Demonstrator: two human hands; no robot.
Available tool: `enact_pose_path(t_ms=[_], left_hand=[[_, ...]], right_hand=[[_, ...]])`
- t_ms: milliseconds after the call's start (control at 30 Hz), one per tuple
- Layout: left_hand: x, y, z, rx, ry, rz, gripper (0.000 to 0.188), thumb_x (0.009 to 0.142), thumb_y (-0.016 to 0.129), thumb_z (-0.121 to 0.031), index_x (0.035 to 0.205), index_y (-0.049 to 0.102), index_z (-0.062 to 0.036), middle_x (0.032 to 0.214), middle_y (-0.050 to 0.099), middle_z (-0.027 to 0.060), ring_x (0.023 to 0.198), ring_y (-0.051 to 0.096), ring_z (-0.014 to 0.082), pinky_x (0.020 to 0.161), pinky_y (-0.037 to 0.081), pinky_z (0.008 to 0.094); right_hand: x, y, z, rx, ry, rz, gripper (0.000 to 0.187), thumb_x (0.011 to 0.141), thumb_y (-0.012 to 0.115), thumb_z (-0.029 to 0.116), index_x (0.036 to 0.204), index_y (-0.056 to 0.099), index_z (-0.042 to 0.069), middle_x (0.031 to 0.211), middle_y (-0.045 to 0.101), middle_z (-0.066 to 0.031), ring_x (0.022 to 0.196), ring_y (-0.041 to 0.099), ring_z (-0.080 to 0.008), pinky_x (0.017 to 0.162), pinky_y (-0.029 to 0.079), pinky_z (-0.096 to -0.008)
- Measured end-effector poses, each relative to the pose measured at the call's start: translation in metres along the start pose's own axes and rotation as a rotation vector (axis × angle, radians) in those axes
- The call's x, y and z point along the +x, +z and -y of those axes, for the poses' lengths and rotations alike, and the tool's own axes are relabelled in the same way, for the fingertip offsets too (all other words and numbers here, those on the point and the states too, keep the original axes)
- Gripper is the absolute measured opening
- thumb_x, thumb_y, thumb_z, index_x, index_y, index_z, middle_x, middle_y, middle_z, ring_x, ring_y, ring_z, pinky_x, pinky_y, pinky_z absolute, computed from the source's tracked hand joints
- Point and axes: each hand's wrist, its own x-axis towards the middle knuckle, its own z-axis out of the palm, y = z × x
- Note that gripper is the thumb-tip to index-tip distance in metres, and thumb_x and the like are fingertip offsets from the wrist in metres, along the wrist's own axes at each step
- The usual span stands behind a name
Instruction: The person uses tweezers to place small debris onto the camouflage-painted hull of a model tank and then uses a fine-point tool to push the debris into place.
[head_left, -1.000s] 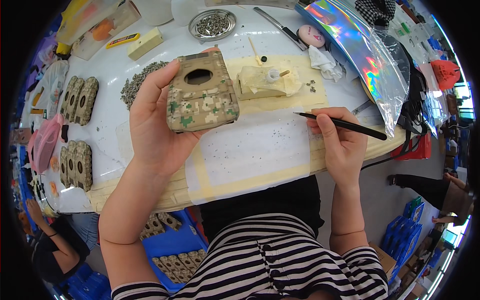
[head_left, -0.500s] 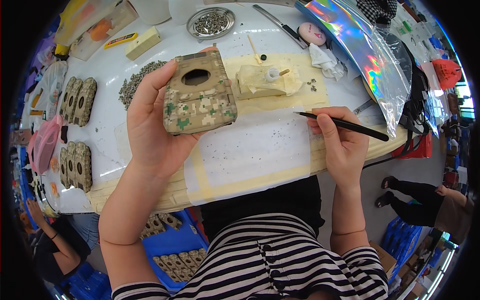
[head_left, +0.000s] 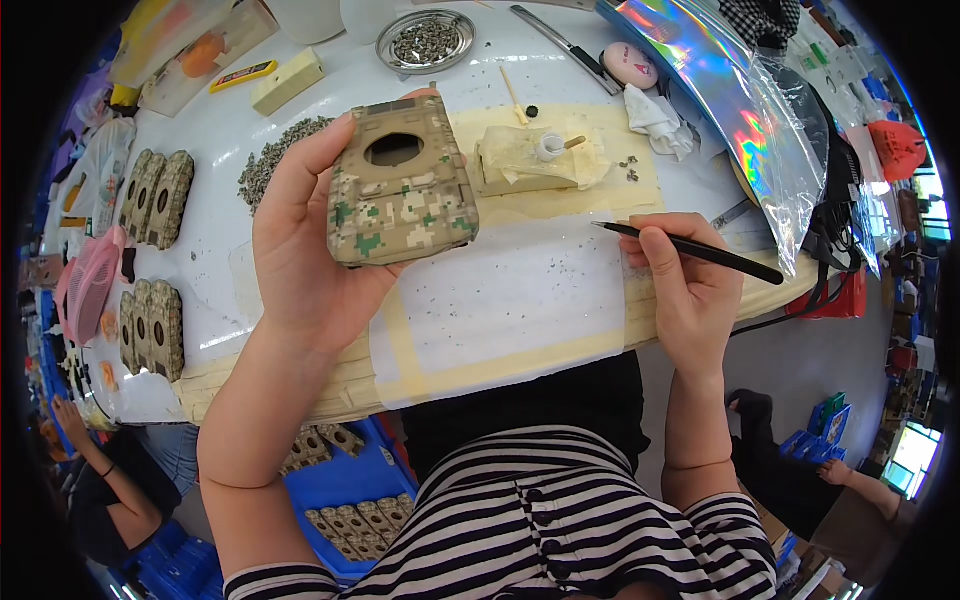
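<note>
The table [head_left: 230,120] is crowded far and left, so the paper sheet [head_left: 520,300] near its front edge gives the only open room. The left hand [head_left: 300,240] grips the camouflage shell [head_left: 400,190] left of centre, raised; keeping it level and steady would help. The right hand [head_left: 690,290] pinches a black brush [head_left: 690,250], whose tip needs a short, clear path leftward.

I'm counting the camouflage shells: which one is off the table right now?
The camouflage shell with the round hole, held up in the left hand. The other shells stand in rows on the table's left side.
</note>
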Motion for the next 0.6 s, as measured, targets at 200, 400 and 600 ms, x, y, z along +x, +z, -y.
enact_pose_path(t_ms=[200,400,600], left_hand=[[-0.0003,-0.0007,0.0001,0.015,0.009,-0.017,0.055,0.095,0.034,-0.031,0.135,0.031,0.0065,0.108,0.056,0.0246,0.091,0.063,0.0276,0.074,0.058,0.0321],[-0.0001,0.0013,0.0008,-0.005,0.006,-0.015,0.055,0.095,0.034,-0.031,0.135,0.031,0.0065,0.108,0.056,0.0247,0.090,0.063,0.0276,0.073,0.058,0.0321],[-0.0001,-0.0008,0.0004,0.013,0.006,-0.018,0.055,0.095,0.034,-0.031,0.136,0.030,0.0058,0.108,0.056,0.0247,0.090,0.063,0.0273,0.073,0.058,0.0320]], right_hand=[[-0.0001,0.0007,0.0000,0.002,-0.006,0.008,0.012,0.088,0.060,0.003,0.095,0.061,-0.006,0.082,0.061,-0.0054,0.074,0.056,-0.0083,0.068,0.045,-0.0194],[0.0005,0.0005,0.0002,-0.006,-0.018,0.013,0.012,0.088,0.060,0.003,0.095,0.061,-0.006,0.082,0.061,-0.0056,0.074,0.056,-0.0084,0.068,0.045,-0.0194],[0.0005,0.0008,0.0009,-0.001,0.000,0.010,0.013,0.088,0.060,0.004,0.095,0.062,-0.006,0.082,0.061,-0.0056,0.075,0.056,-0.0083,0.068,0.045,-0.0197]])
